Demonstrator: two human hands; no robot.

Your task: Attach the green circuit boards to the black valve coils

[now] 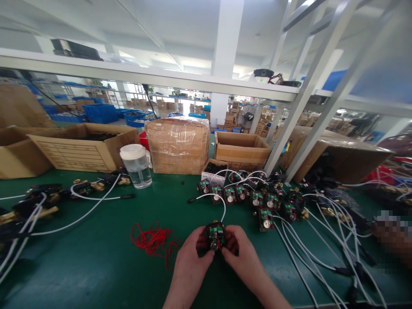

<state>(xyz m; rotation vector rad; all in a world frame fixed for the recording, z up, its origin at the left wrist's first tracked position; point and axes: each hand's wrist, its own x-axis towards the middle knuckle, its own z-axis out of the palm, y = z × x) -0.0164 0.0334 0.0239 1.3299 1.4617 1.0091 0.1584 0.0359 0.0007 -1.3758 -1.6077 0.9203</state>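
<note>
A small black unit with a green circuit board (215, 234) is held between both hands over the green table. My left hand (194, 254) grips its left side, with the thumb at the lower front edge. On its right side, my right hand (240, 248) has its fingers closed around the edge, near thin red wires. A white cable (224, 206) runs from the top of the unit and curves left to a black plug. Left of my left hand lies a tangle of red wires (154, 240). Several similar units (256, 198) stand behind and to the right.
A lidded clear jug (139, 169) stands at the back left, beside a wrapped carton (178, 148). Open cartons (243, 150) line the back. White cables (299, 257) spread over the right side. Brass-fitted parts (35, 206) lie left. Another person's hand (392, 236) is at the right edge.
</note>
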